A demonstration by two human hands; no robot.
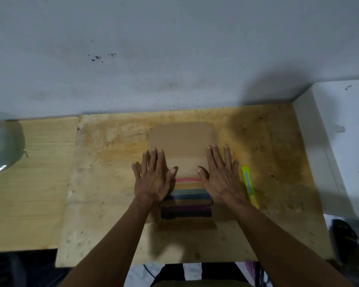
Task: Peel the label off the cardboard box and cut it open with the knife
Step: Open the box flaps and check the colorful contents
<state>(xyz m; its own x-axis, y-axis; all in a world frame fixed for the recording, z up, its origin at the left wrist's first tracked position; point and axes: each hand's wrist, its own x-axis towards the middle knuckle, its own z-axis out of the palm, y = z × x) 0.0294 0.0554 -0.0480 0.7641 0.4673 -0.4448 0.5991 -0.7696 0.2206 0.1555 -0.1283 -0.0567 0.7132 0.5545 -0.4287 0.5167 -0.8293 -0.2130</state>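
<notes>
While both open hands, left hand [153, 181] and right hand [224, 179], press flat on the brown cardboard box [182, 141] gripping nothing, the label peel seems not yet begun, and the yellow-green utility knife [249, 186] lies untouched beside the right hand.

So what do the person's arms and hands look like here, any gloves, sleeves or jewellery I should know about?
Both are bare: the left hand and right hand wear no gloves, and no rings, watch or wristbands show. The forearms are uncovered up to the frame's bottom edge, so no sleeves are in view. Fingernails look short and unpainted.
</notes>
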